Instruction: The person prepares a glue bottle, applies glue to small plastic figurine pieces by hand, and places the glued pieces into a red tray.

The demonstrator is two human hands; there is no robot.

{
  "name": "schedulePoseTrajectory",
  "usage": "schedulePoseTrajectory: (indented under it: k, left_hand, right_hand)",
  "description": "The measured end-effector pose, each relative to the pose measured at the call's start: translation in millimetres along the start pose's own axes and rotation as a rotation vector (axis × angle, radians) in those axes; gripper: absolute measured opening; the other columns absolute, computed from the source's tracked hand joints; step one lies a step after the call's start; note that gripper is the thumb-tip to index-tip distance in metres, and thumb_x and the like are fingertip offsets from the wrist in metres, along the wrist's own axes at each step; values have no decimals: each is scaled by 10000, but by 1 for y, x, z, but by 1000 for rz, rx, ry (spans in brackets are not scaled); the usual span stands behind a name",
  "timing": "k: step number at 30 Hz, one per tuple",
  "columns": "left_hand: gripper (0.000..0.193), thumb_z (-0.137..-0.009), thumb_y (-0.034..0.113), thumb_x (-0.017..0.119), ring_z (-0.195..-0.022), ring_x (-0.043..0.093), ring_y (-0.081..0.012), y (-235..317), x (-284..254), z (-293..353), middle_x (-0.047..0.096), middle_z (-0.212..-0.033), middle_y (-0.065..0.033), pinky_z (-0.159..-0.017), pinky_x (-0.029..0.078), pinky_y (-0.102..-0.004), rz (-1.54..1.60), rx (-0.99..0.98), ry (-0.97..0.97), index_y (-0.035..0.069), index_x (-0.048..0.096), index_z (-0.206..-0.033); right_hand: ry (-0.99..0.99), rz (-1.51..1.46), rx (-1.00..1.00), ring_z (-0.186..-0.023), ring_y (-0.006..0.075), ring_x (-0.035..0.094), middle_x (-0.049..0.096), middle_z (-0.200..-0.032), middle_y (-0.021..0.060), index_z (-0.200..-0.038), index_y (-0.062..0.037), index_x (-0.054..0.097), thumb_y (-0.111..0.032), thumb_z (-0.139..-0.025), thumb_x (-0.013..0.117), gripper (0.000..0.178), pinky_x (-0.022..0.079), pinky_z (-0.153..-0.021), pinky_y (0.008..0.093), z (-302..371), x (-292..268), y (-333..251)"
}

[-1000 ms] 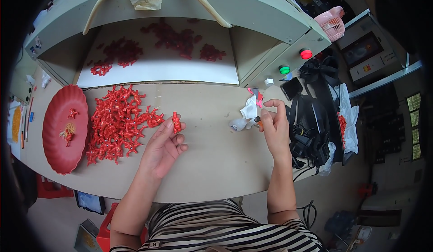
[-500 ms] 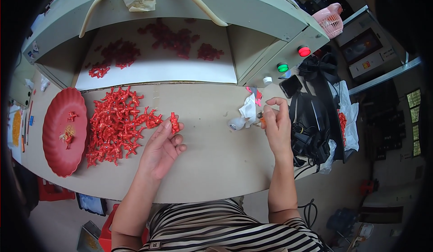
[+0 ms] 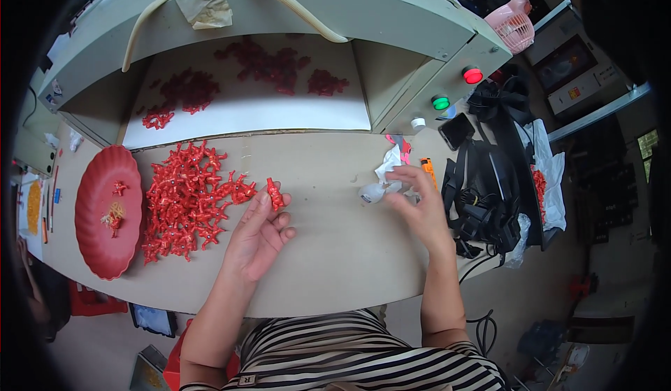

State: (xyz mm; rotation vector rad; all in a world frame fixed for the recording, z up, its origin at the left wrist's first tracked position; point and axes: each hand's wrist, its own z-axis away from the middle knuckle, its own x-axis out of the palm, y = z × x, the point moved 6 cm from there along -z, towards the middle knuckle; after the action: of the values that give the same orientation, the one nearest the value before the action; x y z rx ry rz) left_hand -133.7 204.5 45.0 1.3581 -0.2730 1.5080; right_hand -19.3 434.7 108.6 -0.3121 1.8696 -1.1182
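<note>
Between the thumb and fingers of my left hand [image 3: 260, 240] is a small glossy red figurine [image 3: 274, 195], held upright above the table. Just left of it spreads a large heap of similar red figurines [image 3: 185, 205]. My right hand [image 3: 423, 212] hovers at the right side with thumb and forefinger apart and nothing visible between them. Close to its fingertips lie a small translucent bottle [image 3: 372, 193] and a crumpled white tissue [image 3: 388, 161]. An orange object [image 3: 428, 173] shows behind the hand, partly hidden by it.
A scalloped red tray [image 3: 87, 212] stands at the left. Behind the table is a grey-green cabinet [image 3: 405, 111] with more red pieces inside and lit red [image 3: 472, 75] and green [image 3: 440, 103] buttons. A phone [image 3: 456, 131] and black straps [image 3: 486, 202] lie at the right.
My right hand has shifted slightly left and down toward the bottle, its fingers spreading, and the orange object shows more. The left hand keeps its figurine. The whole view has tilted a little.
</note>
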Motion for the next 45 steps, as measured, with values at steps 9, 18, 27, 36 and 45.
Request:
schedulePoseTrajectory:
  k: [9, 18, 27, 36, 45]
  left_hand:
    - [295, -905, 266, 488, -740, 503, -96, -5, -1, -5, 577, -959, 1, -671, 452, -277, 34, -30, -40, 124, 482, -1163]
    - [331, -895, 269, 506, -756, 518, -85, -3, -5, -4, 577, -960, 6, -686, 463, -275, 69, -46, -64, 98, 474, -1177]
    - [315, -885, 253, 527, -789, 528, -93, -8, -1, -3, 584, -961, -6, -700, 464, -274, 53, -72, -31, 94, 500, -1155]
    - [279, -920, 254, 451, -760, 497, -97, -11, 0, -6, 584, -921, -2, -670, 443, -272, 28, -100, -19, 98, 468, -1151]
    - [274, -923, 262, 442, -780, 499, -97, -10, -1, -5, 583, -922, 1, -671, 429, -267, 2, -73, 2, 100, 471, -1143]
  right_hand:
    - [-438, -554, -26, -882, 135, 540, 563, -977, 62, -1078, -14, 517, -104, -784, 637, 330, 435, -745, 255, 13, 50, -45]
    - [-697, -1028, -471, -721, 198, 580, 624, -834, 92, -944, 21, 620, -237, -666, 748, 400, 461, -634, 280, 34, 49, -126]
    - [-217, -980, -158, -712, 94, 547, 587, -811, 47, -888, -6, 522, -247, -764, 693, 321, 441, -639, 226, 6, 56, -63]
    - [-14, -285, -429, -617, 187, 557, 585, -716, 81, -839, -31, 566, -186, -656, 770, 315, 437, -543, 272, 4, 57, -77]
    - [7, -170, -513, -589, 235, 530, 570, -698, 88, -802, -36, 568, -202, -624, 779, 321, 416, -514, 309, 7, 61, -84]
